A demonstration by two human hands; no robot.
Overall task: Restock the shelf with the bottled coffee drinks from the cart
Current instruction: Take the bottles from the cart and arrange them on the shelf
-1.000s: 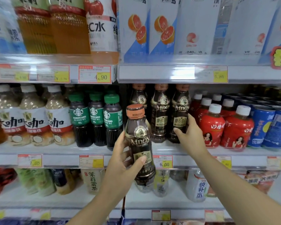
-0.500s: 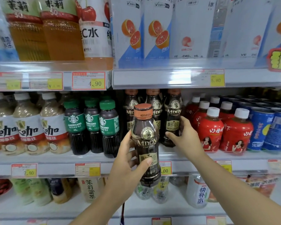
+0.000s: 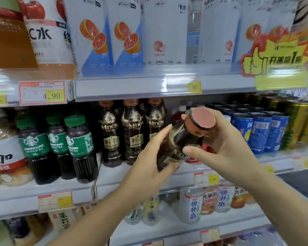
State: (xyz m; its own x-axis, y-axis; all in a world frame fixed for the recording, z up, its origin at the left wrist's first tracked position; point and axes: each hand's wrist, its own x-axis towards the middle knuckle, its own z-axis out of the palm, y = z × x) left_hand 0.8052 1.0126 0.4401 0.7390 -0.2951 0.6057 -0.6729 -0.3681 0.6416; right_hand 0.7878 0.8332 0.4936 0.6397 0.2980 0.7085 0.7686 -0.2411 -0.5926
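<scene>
A dark coffee bottle (image 3: pixel 183 137) with a copper-coloured cap is tilted, its cap leaning toward me and to the right, in front of the middle shelf (image 3: pixel 114 173). My left hand (image 3: pixel 149 162) grips its lower body from below. My right hand (image 3: pixel 222 144) holds its upper part, thumb across the label and fingers behind the neck. Three matching coffee bottles (image 3: pixel 132 130) stand in a row on the shelf just left of the held one. The cart is out of view.
Green-capped Americano bottles (image 3: pixel 78 146) stand left of the coffee row and blue cans (image 3: pixel 261 130) to the right. Red bottles are mostly hidden behind my hands. Tall cartons (image 3: pixel 124 31) fill the upper shelf; a yellow promo sign (image 3: pixel 274 59) sticks out at right. Water bottles (image 3: pixel 192 205) sit below.
My right hand left the shelved bottle and took the held bottle's upper part. The bottle tipped from upright to tilted and moved right. The view shifted up and closer to the shelf.
</scene>
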